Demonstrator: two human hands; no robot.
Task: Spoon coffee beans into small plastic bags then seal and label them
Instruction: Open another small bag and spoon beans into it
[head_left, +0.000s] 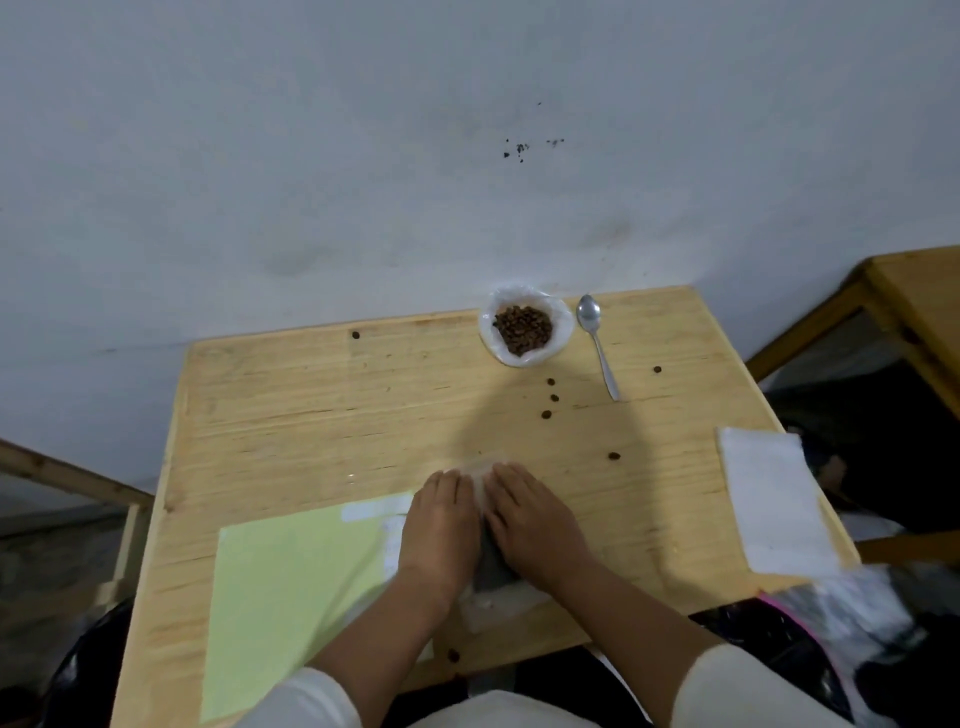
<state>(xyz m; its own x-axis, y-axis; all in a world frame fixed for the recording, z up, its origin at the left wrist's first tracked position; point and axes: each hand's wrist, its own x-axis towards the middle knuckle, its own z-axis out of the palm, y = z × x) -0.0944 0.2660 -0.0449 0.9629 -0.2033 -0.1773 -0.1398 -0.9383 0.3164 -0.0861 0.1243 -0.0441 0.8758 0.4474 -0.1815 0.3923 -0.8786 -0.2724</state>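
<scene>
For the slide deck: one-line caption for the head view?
Both hands press a small plastic bag flat on the table; spoon idle beside bean bag.

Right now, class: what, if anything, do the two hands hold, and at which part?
Left hand and right hand lie flat on a small plastic bag, pressing near its far end; whether any finger grips it cannot be told.

Left hand (441, 525), right hand (535, 525) side by side — fingers flat, palms down.

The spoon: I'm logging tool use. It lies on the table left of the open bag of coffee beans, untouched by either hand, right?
Not quite. In the head view the spoon lies right of the bag of coffee beans, not left. It is untouched.
</scene>
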